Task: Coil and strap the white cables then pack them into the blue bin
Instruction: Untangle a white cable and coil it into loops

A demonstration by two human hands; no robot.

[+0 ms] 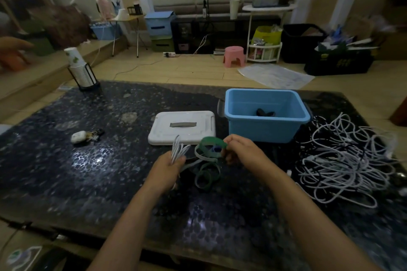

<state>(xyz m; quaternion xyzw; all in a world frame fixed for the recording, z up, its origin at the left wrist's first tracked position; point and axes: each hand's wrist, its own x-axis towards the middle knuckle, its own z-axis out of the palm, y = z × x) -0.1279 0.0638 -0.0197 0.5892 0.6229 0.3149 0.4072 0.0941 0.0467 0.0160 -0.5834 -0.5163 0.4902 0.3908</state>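
My left hand (pixel 170 164) grips a coiled white cable (pixel 178 149) whose loops stick up above my fingers. My right hand (pixel 239 149) pinches the end of a green strap (pixel 212 141) that arches toward the coil. More green and grey straps (pixel 207 175) lie looped on the table between my hands. The blue bin (pixel 267 126) stands just behind my right hand, with a dark object (pixel 264 113) on its bottom. A tangled heap of white cables (pixel 343 160) lies on the table to the right of the bin.
A white lid (pixel 182 128) with a grey handle lies left of the bin. A small white case with keys (pixel 84 136) sits at the left. A holder of paper cups (pixel 80 70) stands at the dark table's far left corner.
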